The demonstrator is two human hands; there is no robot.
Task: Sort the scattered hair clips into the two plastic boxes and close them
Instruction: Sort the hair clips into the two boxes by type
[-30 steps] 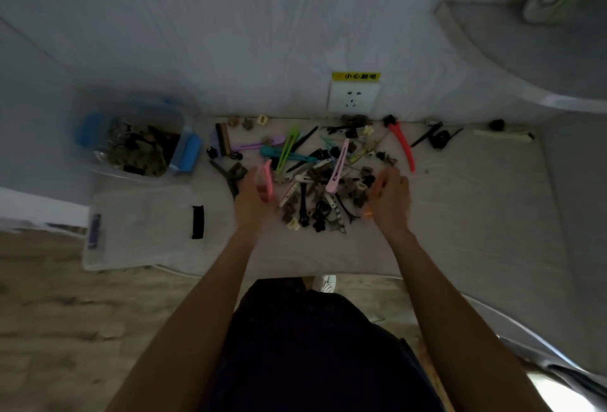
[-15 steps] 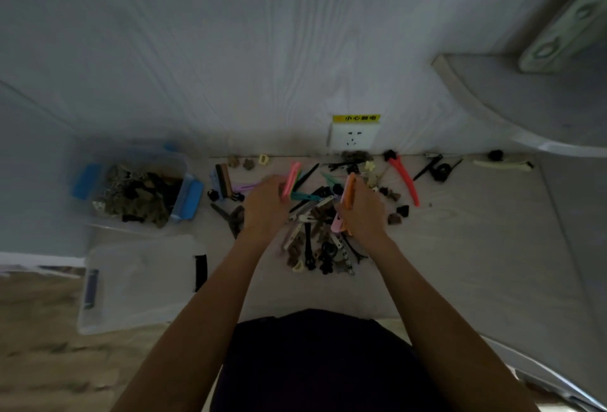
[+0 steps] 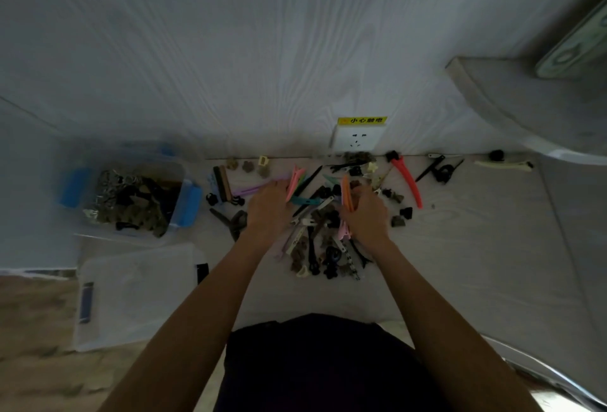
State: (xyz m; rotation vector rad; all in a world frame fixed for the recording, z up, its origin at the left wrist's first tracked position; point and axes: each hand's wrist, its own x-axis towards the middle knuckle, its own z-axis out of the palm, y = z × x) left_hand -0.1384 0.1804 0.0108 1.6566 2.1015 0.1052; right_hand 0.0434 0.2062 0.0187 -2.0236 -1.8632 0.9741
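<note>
With each hand pinching long clips, left hand (image 3: pixel 267 206) pink, right hand (image 3: pixel 366 214) orange, crowded fingers risk dropping them.

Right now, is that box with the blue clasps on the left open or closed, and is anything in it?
Open and partly filled: the box has no lid on it, and a heap of dark and brownish clips shows inside.

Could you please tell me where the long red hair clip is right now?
In the head view, the long red hair clip lies on the table right of the right hand, just below and right of the wall socket.
</note>
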